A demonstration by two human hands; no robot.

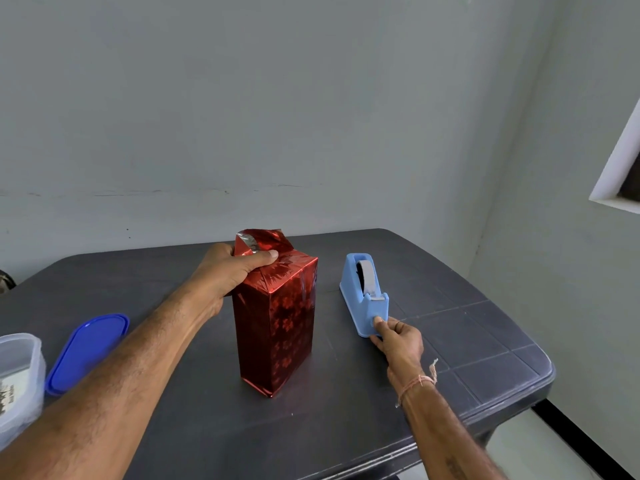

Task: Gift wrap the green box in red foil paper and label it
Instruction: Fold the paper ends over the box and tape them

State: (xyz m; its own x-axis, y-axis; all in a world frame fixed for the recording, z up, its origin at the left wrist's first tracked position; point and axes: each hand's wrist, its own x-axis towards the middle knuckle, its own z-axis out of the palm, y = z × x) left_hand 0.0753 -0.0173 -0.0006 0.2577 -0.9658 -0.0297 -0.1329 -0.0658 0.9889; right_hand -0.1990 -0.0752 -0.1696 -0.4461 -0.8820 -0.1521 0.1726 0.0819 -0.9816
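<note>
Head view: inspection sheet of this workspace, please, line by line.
Surface: dark grey plastic table, tile-patterned top.
Job's things: tall box wrapped in red foil paper stands upright, top flap not folded down; light blue tape dispenser to its right, apart.
Clutter: blue oval plastic lid and clear plastic container at the left.
Hands: left hand grips the box's top; right hand pinches the dispenser's near end.
Cables: nothing seen.
Surroundings: pale walls; white window frame at right.
</note>
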